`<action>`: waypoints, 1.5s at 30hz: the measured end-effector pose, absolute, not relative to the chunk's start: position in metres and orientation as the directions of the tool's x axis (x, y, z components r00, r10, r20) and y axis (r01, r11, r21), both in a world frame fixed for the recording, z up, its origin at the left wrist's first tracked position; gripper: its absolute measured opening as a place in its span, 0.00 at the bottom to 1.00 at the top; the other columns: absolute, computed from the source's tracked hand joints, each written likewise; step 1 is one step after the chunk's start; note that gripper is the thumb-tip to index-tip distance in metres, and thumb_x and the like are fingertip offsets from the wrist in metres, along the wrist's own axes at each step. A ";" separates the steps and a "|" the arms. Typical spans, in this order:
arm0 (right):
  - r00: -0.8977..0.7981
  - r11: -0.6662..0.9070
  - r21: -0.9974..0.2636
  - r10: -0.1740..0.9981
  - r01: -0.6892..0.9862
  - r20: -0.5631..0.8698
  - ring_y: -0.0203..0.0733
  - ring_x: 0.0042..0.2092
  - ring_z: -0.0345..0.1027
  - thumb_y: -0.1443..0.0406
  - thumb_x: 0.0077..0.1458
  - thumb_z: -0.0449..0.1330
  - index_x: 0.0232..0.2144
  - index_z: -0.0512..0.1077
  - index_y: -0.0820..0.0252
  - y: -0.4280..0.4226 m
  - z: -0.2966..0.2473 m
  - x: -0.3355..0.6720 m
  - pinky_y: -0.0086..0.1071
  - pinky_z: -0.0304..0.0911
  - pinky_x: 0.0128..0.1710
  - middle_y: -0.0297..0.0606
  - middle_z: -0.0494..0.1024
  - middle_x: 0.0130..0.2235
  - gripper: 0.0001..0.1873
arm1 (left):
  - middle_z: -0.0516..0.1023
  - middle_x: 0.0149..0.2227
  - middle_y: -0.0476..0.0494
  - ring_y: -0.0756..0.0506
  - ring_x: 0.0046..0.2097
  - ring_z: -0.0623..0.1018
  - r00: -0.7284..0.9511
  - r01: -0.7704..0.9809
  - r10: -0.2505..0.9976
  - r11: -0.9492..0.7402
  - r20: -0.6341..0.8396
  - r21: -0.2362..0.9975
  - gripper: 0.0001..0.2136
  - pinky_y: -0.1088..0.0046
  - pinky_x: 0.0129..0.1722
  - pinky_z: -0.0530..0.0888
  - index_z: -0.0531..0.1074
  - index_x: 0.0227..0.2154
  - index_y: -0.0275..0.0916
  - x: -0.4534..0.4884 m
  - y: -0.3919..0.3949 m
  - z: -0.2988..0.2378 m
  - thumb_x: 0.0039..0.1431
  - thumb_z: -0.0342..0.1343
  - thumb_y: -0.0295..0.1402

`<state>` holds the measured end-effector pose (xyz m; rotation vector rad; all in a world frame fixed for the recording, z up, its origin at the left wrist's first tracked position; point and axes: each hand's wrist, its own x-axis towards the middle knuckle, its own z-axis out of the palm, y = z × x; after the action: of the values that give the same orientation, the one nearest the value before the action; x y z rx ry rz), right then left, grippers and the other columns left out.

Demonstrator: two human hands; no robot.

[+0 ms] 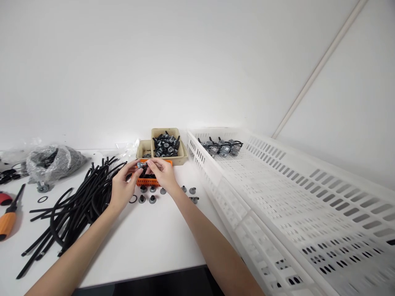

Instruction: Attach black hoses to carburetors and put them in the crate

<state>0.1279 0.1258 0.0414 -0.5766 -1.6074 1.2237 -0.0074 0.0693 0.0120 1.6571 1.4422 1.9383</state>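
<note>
My left hand (121,187) and my right hand (163,172) meet above the white table (148,242), both pinched on one small grey and black fitting (142,165). Just behind the hands sits a small orange basket (148,181) with dark parts in it. Several grey and black fittings (152,199) lie loose on the table below the hands, next to a black O-ring (133,200). A pile of black tubes (80,197) lies beside my left hand.
Two beige bins (182,158) with black-grey parts stand behind the basket. A large white slotted crate (293,205) fills the right side, with a few assembled pieces (220,146) in its far corner. At left are a plastic bag of parts (52,162) and an orange-handled screwdriver (9,218).
</note>
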 end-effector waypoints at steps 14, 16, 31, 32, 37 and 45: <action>-0.376 0.311 -0.921 0.845 -0.234 0.381 0.37 0.30 0.72 0.55 0.50 0.63 0.28 0.66 0.57 0.119 0.048 0.129 0.34 0.68 0.39 0.29 0.74 0.24 0.14 | 0.79 0.36 0.44 0.47 0.34 0.77 -0.305 0.510 0.668 -0.487 0.678 0.709 0.15 0.67 0.38 0.76 0.76 0.43 0.39 -0.008 0.067 0.014 0.56 0.58 0.42; -0.382 0.319 -0.921 0.840 -0.223 0.384 0.38 0.31 0.73 0.55 0.50 0.63 0.27 0.65 0.57 0.119 0.047 0.129 0.34 0.69 0.40 0.29 0.74 0.24 0.14 | 0.80 0.37 0.44 0.47 0.33 0.76 -0.293 0.512 0.670 -0.492 0.682 0.704 0.15 0.68 0.38 0.76 0.76 0.43 0.39 -0.009 0.067 0.014 0.56 0.58 0.42; -0.410 0.373 -0.901 0.803 -0.221 0.432 0.38 0.34 0.71 0.55 0.52 0.63 0.27 0.67 0.57 0.125 0.036 0.129 0.35 0.69 0.40 0.32 0.74 0.29 0.13 | 0.77 0.32 0.47 0.50 0.30 0.72 -0.231 0.501 0.662 -0.547 0.713 0.670 0.10 0.72 0.32 0.72 0.76 0.38 0.39 -0.008 0.066 0.016 0.56 0.60 0.38; -0.411 0.375 -0.903 0.804 -0.211 0.430 0.38 0.34 0.71 0.55 0.52 0.63 0.27 0.67 0.57 0.126 0.036 0.129 0.35 0.69 0.40 0.32 0.74 0.29 0.14 | 0.76 0.32 0.47 0.50 0.30 0.72 -0.231 0.498 0.663 -0.548 0.712 0.672 0.10 0.73 0.32 0.72 0.76 0.38 0.39 -0.008 0.066 0.016 0.56 0.60 0.38; -0.413 0.385 -0.906 0.807 -0.175 0.422 0.38 0.34 0.71 0.53 0.51 0.63 0.27 0.67 0.58 0.126 0.036 0.130 0.33 0.68 0.39 0.32 0.74 0.29 0.16 | 0.76 0.33 0.47 0.50 0.30 0.72 -0.240 0.470 0.663 -0.560 0.709 0.682 0.11 0.73 0.32 0.72 0.76 0.37 0.38 -0.008 0.067 0.013 0.55 0.61 0.38; -0.439 0.341 -0.919 0.808 -0.198 0.394 0.37 0.33 0.72 0.54 0.48 0.65 0.27 0.68 0.58 0.124 0.045 0.132 0.33 0.67 0.38 0.32 0.76 0.29 0.15 | 0.75 0.28 0.50 0.51 0.28 0.71 -0.275 0.471 0.648 -0.553 0.710 0.687 0.10 0.73 0.31 0.71 0.76 0.35 0.38 -0.006 0.068 0.012 0.52 0.63 0.38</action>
<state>0.1323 0.1242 0.0449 -0.5598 -1.6244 1.2854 -0.0058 0.0677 0.0122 1.8015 1.4088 1.9485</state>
